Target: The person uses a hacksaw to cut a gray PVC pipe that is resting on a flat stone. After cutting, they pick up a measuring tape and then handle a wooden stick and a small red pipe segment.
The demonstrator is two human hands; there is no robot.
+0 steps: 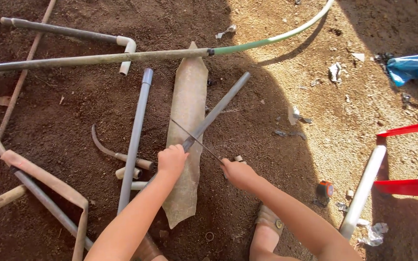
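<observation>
My left hand (171,160) grips a grey plastic pipe (218,108) that lies slantwise over a long flat stone slab (189,96) on the dirt. My right hand (237,172) holds a thin hacksaw blade (194,137), which crosses the pipe just beyond my left hand. The blade rests against the pipe's top. My sandalled feet (267,220) show below my arms.
Several other pipes lie about: a straight grey pipe (136,135) to the left, a long pipe joined to a green hose (267,41) at the back, bent pipes at far left. A white pipe (364,191), red frame (412,186), tape measure (324,189) and blue bag (414,65) sit at right.
</observation>
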